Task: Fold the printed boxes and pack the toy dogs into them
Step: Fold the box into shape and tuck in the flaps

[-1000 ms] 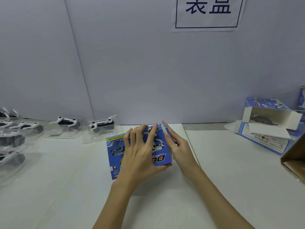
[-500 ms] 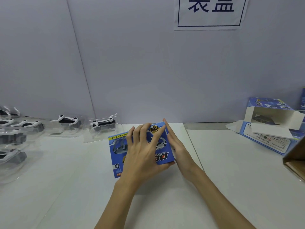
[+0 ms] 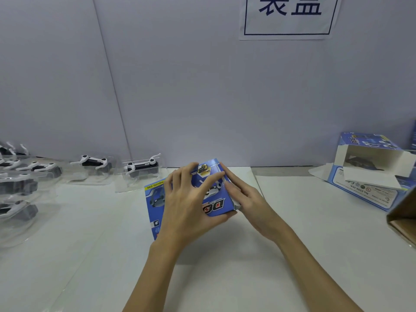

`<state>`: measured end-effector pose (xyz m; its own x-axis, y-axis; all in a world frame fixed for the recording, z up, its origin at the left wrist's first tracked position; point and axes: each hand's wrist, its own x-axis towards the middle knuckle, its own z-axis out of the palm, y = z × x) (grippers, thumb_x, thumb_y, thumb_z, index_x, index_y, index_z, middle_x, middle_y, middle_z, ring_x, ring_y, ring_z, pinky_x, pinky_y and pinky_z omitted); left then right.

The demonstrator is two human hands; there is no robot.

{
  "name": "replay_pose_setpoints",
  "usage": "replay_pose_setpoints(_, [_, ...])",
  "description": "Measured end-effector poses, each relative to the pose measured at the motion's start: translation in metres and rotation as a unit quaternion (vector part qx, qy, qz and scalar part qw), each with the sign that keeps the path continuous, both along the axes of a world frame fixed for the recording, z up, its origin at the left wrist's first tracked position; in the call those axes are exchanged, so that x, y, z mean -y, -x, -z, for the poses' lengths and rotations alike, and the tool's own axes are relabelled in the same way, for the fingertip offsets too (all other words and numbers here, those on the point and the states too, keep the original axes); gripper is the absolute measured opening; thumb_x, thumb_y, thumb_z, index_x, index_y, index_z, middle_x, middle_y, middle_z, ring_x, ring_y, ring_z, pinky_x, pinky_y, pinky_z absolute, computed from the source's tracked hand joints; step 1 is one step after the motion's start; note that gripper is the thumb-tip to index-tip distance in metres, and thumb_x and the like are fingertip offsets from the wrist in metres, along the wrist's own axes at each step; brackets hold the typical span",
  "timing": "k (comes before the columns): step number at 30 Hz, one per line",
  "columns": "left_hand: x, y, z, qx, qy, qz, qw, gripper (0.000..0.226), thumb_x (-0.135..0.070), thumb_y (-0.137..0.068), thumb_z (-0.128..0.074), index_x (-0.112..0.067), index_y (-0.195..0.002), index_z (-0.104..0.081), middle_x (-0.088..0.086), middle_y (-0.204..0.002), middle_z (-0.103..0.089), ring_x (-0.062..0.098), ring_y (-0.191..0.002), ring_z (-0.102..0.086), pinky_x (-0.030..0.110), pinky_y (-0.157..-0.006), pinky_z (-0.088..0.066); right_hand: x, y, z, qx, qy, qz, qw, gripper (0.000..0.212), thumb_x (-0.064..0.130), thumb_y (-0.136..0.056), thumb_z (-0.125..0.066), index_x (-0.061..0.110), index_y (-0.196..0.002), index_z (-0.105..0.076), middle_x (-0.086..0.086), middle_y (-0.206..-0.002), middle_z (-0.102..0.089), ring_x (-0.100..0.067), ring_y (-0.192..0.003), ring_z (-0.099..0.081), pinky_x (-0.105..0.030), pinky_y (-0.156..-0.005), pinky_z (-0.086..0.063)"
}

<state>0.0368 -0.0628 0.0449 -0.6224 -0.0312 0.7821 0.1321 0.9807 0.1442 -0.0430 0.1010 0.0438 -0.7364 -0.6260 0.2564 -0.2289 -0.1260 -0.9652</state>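
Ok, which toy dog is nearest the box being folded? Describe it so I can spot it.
Start at the blue box held by both hands at the table's middle. Just left of it, against the wall, lies a black-and-white toy dog in a clear tray. It ends the row, closest to the box.

A white table [image 3: 225,278] runs up to a pale wall, with a seam dividing its surface right of centre. Along its left side lie toy dogs in clear plastic trays, the two nearest the middle being a black-and-white dog [image 3: 93,161] and another [image 3: 141,165] beside it, with more trays [image 3: 20,188] crowded at the far left edge. At centre, a blue printed box [image 3: 155,208] rests on the surface. At right lies an open printed box [image 3: 369,170], flaps spread, and a brown carton corner [image 3: 403,215] at the edge.
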Motion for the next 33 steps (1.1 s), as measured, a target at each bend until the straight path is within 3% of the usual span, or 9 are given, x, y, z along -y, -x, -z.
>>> replay_pose_setpoints(5, [0.001,-0.003,-0.003,0.012,-0.018,0.008,1.0,0.07,-0.079,-0.071,-0.07,-0.042,-0.13,-0.065,0.008,-0.145,-0.047,0.03,-0.133,-0.045,0.052,-0.107,-0.037,0.012,-0.005,0.005,-0.072,-0.025,0.046,0.996,0.047,0.054,-0.103,-0.041,0.058,-0.15,-0.039,0.01,-0.143,-0.06,-0.01,-0.125,-0.064,-0.037,-0.094,-0.061])
replay_pose_setpoints(10, [-0.003,-0.005,-0.004,0.028,-0.007,-0.001,1.0,0.063,-0.074,-0.072,-0.07,-0.045,-0.128,-0.068,0.011,-0.145,-0.048,0.033,-0.134,-0.045,0.049,-0.107,-0.034,0.016,-0.007,0.009,-0.067,-0.003,0.068,0.995,0.051,0.051,-0.103,-0.038,0.047,-0.154,-0.041,0.005,-0.141,-0.063,-0.013,-0.122,-0.067,-0.042,-0.095,-0.061])
replay_pose_setpoints(16, [-0.004,-0.004,-0.004,0.023,-0.008,-0.006,1.0,0.06,-0.07,-0.073,-0.067,-0.041,-0.126,-0.07,0.014,-0.145,-0.049,0.035,-0.134,-0.045,0.053,-0.108,-0.036,0.02,-0.013,0.005,-0.037,-0.001,0.036,0.999,0.052,0.055,-0.101,-0.03,0.052,-0.153,-0.034,0.013,-0.144,-0.056,-0.001,-0.123,-0.063,-0.024,-0.087,-0.06])
replay_pose_setpoints(21, [-0.001,0.0,0.0,0.022,0.004,-0.026,0.999,0.066,-0.078,-0.074,-0.069,-0.04,-0.127,-0.065,0.011,-0.147,-0.044,0.033,-0.134,-0.042,0.054,-0.11,-0.034,0.011,-0.01,0.0,-0.011,-0.004,-0.028,1.0,0.052,0.042,-0.11,-0.031,0.047,-0.16,-0.022,0.015,-0.158,-0.042,-0.006,-0.136,-0.054,-0.029,-0.104,-0.054])
replay_pose_setpoints(24, [0.003,0.002,0.002,0.003,0.004,-0.027,1.0,0.066,-0.077,-0.073,-0.073,-0.038,-0.126,-0.065,0.011,-0.145,-0.044,0.034,-0.133,-0.043,0.054,-0.109,-0.033,0.004,-0.005,-0.002,-0.007,-0.014,-0.038,0.999,0.051,0.041,-0.109,-0.042,0.046,-0.158,-0.031,0.018,-0.151,-0.052,-0.012,-0.134,-0.058,-0.037,-0.105,-0.054])
replay_pose_setpoints(26, [0.003,0.003,0.001,0.0,-0.001,-0.026,1.0,0.065,-0.077,-0.074,-0.07,-0.038,-0.125,-0.065,0.011,-0.145,-0.044,0.035,-0.133,-0.043,0.054,-0.109,-0.033,0.005,-0.005,-0.001,-0.029,-0.021,-0.008,0.999,0.05,0.045,-0.106,-0.044,0.047,-0.155,-0.038,0.021,-0.144,-0.058,-0.01,-0.131,-0.06,-0.033,-0.1,-0.057])
replay_pose_setpoints(33, [0.0,0.004,0.0,0.013,-0.019,-0.019,1.0,0.058,-0.067,-0.074,-0.068,-0.036,-0.123,-0.067,0.013,-0.145,-0.044,0.035,-0.133,-0.041,0.054,-0.107,-0.034,0.023,-0.01,0.011,-0.056,-0.008,0.064,0.996,0.05,0.052,-0.106,-0.034,0.047,-0.155,-0.039,0.009,-0.141,-0.061,-0.008,-0.126,-0.063,-0.032,-0.094,-0.06])
